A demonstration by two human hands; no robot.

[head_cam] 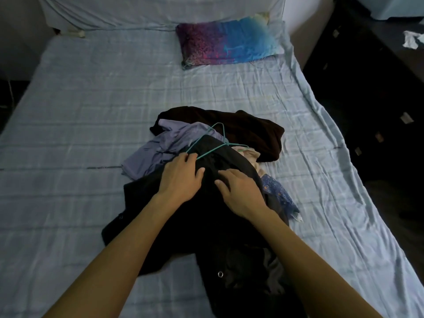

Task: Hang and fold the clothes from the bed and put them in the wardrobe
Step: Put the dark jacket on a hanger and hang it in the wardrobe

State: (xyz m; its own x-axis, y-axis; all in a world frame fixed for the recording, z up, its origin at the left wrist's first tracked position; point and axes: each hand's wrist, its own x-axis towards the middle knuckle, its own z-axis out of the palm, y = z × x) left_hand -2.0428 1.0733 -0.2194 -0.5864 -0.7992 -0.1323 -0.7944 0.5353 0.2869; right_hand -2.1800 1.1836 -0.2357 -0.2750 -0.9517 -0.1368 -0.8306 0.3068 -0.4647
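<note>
**Inspector:** Nearest item?

**Assistant:** Black garment (206, 226), lower centre, spread on the bed sheet (91, 111), apparently so it can be hung.

**Inspector:** Hands?

**Assistant:** Right hand (241, 193) has its fingers spread flat on the cloth, likely to steady it. Left hand (181, 177) has its fingers curled over the near end of the green hanger (213, 143), seemingly to feed it in.

**Inspector:** Beyond?

**Assistant:** Lilac garment (156, 152) and brown garment (247, 129) are heaped at centre, unsorted. Pillow (229, 42) lies at upper centre.
</note>
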